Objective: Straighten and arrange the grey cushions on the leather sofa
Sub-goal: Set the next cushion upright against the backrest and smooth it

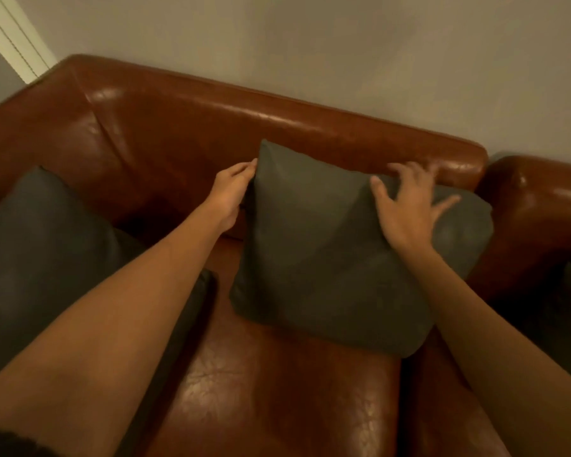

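Against a plain wall (343,44), brown leather sofa (277,390) bears grey cushions (310,258).

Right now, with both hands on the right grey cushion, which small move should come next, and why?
Probably turn the right cushion slightly so that its top edge lies along the sofa backrest. It stands tilted, one corner high, the other sagging toward the armrest. The left hand holds its left edge and the right hand lies spread on top, so both can square it.

R cushion (327,258) leans on sofa (277,127) back, L cushion (47,245) beside it.
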The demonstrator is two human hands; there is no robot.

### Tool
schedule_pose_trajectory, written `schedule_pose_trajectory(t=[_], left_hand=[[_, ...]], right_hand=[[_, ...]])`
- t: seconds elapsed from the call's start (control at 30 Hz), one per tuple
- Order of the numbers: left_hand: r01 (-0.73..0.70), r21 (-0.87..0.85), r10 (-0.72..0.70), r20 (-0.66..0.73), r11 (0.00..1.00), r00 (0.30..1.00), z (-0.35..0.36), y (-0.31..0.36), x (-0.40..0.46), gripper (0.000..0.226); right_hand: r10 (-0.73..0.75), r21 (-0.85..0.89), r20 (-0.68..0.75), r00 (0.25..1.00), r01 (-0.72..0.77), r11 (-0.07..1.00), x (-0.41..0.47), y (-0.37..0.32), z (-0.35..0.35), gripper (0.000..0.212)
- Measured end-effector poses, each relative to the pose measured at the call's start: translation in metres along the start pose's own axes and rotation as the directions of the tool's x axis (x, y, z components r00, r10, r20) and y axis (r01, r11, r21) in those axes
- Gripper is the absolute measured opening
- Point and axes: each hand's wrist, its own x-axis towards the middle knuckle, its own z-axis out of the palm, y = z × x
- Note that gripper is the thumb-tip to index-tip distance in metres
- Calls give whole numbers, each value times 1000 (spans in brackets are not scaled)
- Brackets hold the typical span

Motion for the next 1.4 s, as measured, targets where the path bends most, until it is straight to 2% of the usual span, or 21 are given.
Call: schedule_pose_trajectory(t=[0.07, 0.13, 0.2, 0.3, 0.4, 0.53, 0.6, 0.7, 0.77, 0.83, 0.9, 0.97, 1.03, 1.13, 1.27, 1.4], left_hand=[[-10, -28, 11, 43, 1000, 999, 1, -3, 0, 39], [-11, -71, 14, 45, 997, 999, 3, -5, 2, 39], [-49, -65, 51, 28, 997, 998, 5, -5, 4, 35], [-166, 65, 168, -27, 984, 985, 6, -6, 5, 31], [-234, 161, 246, -63, 959, 967, 7, -7, 7, 21], [-264, 249, 294, -92, 932, 951, 3, -8, 15, 10], [-316, 289, 361, -117, 904, 925, 0, -6, 16, 15], [-433, 397, 516, -130, 809, 847, -6, 0, 11, 22], [-478, 403, 571, -147, 780, 808, -10, 0, 11, 30], [-474, 347, 553, -179, 810, 814, -12, -2, 15, 37], [-413, 203, 447, -167, 888, 879, -13, 0, 18, 32], [-311, 39, 312, -42, 950, 949, -14, 1, 20, 35], [-271, -14, 271, 54, 963, 961, -12, -1, 22, 36], [-346, -25, 345, -36, 938, 938, -10, -7, 26, 27], [-346, -117, 327, -158, 931, 932, -11, -5, 31, 20], [-303, -217, 242, -266, 928, 933, -18, -1, 40, 12]], right_hand=[[-171, -2, 197, 965, 175, 985, 4, -33, 16, 50], [-250, -12, 314, 916, 268, 963, 9, -61, 30, 55], [-256, -16, 370, 893, 282, 959, 15, -84, 40, 57], [-210, 37, 418, 884, 215, 976, 24, -110, 47, 62], [-141, 7, 420, 896, 152, 988, 29, -125, 52, 68], [-134, -18, 365, 921, 151, 988, 29, -128, 55, 47], [-150, 3, 334, 931, 158, 987, 25, -124, 56, 42], [-167, 64, 270, 948, 155, 986, 15, -117, 56, 40], [-167, 85, 228, 959, 152, 985, 10, -116, 57, 39], [-154, 85, 189, 970, 140, 987, 8, -118, 60, 38], [-104, 84, 150, 983, 92, 992, 10, -120, 65, 39], [-34, 80, 118, 992, 24, 997, 14, -124, 70, 42], [4, 49, 99, 995, -9, 999, 16, -127, 75, 46], [-1, 32, 81, 997, -1, 999, 16, -129, 77, 52], [3, 129, 141, 990, -22, 991, 24, -123, 68, 48], [-98, -55, 127, 987, 105, 993, 24, -92, 53, 41]])
